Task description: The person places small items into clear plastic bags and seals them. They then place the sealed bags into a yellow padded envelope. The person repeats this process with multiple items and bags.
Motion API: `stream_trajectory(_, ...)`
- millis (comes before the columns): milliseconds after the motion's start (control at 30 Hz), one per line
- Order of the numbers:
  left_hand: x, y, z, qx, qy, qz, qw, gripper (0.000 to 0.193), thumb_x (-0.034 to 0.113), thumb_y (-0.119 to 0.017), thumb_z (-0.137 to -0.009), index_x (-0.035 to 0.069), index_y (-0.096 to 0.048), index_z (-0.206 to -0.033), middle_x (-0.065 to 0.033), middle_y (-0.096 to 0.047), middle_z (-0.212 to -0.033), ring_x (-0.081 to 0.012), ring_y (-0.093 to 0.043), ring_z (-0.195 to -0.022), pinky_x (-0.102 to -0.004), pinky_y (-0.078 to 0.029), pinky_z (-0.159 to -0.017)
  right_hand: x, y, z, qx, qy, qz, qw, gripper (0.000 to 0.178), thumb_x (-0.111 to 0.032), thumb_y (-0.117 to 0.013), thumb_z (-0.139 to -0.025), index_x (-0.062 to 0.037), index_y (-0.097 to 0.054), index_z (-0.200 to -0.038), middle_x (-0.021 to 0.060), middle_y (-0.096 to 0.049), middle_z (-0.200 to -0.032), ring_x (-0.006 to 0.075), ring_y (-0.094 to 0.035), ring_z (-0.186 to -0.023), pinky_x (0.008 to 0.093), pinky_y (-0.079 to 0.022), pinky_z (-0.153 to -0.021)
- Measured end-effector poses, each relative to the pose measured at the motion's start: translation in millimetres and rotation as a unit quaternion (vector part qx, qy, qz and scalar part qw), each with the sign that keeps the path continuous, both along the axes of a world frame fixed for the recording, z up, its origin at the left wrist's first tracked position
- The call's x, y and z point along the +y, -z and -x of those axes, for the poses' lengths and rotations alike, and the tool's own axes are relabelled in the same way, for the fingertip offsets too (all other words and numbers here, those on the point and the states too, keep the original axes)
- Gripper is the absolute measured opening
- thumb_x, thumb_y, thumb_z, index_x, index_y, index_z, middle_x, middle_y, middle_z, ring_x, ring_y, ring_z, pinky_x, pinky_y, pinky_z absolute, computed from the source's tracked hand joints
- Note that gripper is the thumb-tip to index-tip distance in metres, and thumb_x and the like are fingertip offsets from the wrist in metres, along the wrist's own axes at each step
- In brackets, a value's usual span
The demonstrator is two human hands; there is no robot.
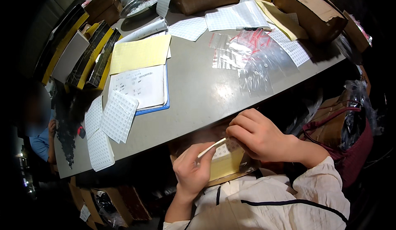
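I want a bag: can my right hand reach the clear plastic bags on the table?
Probably yes: the clear plastic bags lie ahead of your right hand, with only bare tabletop visible between, though it's busy at the label sheet.

Garment (243, 215): cream, loose, creased. Long dark band (268, 205): narrow, curved. Short dark strip (218, 195): left of the band. Right sleeve (321, 178): cream, gathered, above the band. Left hand (193, 168) and right hand (258, 134): bare.
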State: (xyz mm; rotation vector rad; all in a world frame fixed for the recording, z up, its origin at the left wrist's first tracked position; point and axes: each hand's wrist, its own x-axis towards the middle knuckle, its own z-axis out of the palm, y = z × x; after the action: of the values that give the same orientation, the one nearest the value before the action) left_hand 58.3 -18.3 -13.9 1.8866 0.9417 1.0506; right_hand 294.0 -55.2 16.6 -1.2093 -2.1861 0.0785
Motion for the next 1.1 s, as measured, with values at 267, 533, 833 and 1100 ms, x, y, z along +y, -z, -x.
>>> stream_trajectory(267, 1.6, -0.6, -2.9, -0.057, -0.016, 0.181, 0.982, 0.011, 0.006, -0.077, -0.097, -0.004, -0.074, -0.098, -0.0002, -0.071, -0.084, -0.0043, -0.06, -0.076, -0.0211, -0.047, -0.068, -3.7, 6.6, 1.3, -0.124, -0.013, -0.122, 0.985, 0.023, -0.016, -0.068, -0.076, -0.0035, -0.061, -0.095, 0.0071, -0.056, -0.087, 0.0256, -0.06, -0.082, 0.0392, -0.051, -0.077)
stream_trajectory(533, 8.8, 6.7, 9.5, -0.113, -0.076, 0.183, 0.974, 0.012, 0.009, -0.075, -0.1, -0.002, -0.072, -0.101, -0.0007, -0.071, -0.088, -0.0052, -0.061, -0.079, -0.0219, -0.049, -0.071, 11.2, -22.9, -41.6, 0.031, 0.152, -0.021, 0.988, 0.032, 0.006, -0.069, -0.078, -0.0024, -0.061, -0.108, 0.017, -0.059, -0.094, 0.0412, -0.061, -0.089, 0.048, -0.051, -0.076)
stream_trajectory(833, 4.9, 12.6, 17.4, -0.071, -0.029, 0.01, 0.997, 0.012, 0.002, -0.077, -0.097, -0.003, -0.075, -0.107, -0.011, -0.077, -0.094, -0.0142, -0.075, -0.085, -0.0286, -0.059, -0.076, 21.4, -21.4, 6.0, 0.167, 0.111, 0.088, 0.976, 0.024, 0.013, -0.066, -0.087, 0.0025, -0.058, -0.107, 0.0201, -0.059, -0.096, 0.0426, -0.061, -0.086, 0.045, -0.049, -0.075)
stream_trajectory(1100, 11.4, -2.5, 16.6, -0.028, 0.005, -0.112, 0.993, 0.017, 0.002, -0.079, -0.089, 0.0, -0.075, -0.105, -0.0124, -0.075, -0.105, -0.0295, -0.075, -0.095, -0.036, -0.061, -0.08, 41.2, -18.9, 30.9, 0.192, 0.013, 0.12, 0.974, 0.019, 0.009, -0.068, -0.087, 0.0027, -0.057, -0.102, 0.0194, -0.059, -0.092, 0.0401, -0.061, -0.086, 0.044, -0.047, -0.075)
